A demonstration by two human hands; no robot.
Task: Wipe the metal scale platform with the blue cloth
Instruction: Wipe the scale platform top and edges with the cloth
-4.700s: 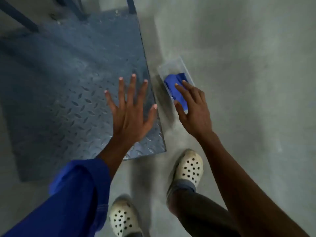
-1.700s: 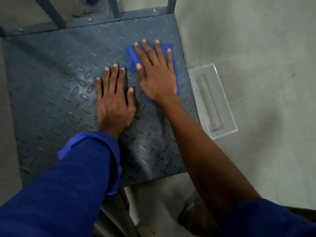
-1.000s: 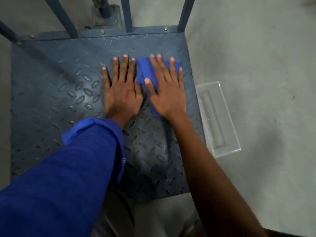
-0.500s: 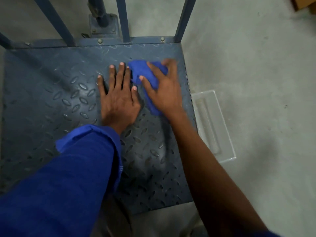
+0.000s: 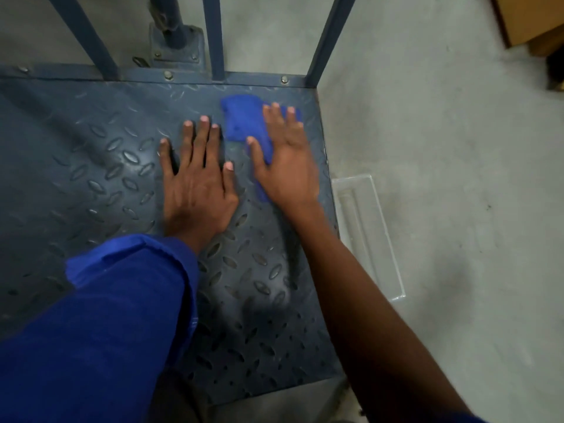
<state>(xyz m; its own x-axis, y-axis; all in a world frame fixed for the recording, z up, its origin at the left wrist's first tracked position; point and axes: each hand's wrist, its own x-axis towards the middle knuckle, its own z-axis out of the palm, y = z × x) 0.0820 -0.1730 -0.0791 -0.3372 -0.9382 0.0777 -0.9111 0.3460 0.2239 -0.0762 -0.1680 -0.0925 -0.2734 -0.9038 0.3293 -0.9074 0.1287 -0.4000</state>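
Observation:
The metal scale platform (image 5: pixel 91 166) is a dark blue-grey tread plate that fills the left and middle of the head view. A blue cloth (image 5: pixel 242 120) lies on it near the far right corner. My right hand (image 5: pixel 285 160) presses flat on the cloth with straight fingers, and part of the cloth is hidden under the palm. Just left of it, my left hand (image 5: pixel 197 184) rests flat on the bare plate, fingers spread, holding nothing.
Blue metal rails (image 5: pixel 213 35) and a post base (image 5: pixel 175 44) rise along the platform's far edge. A clear plastic tray (image 5: pixel 367 233) lies on the concrete floor right of the platform. A cardboard box (image 5: pixel 531 16) sits at the top right.
My right hand has slid the cloth to the right, toward the platform's far right corner, and its fingers have straightened. The left hand has stayed planted on the plate.

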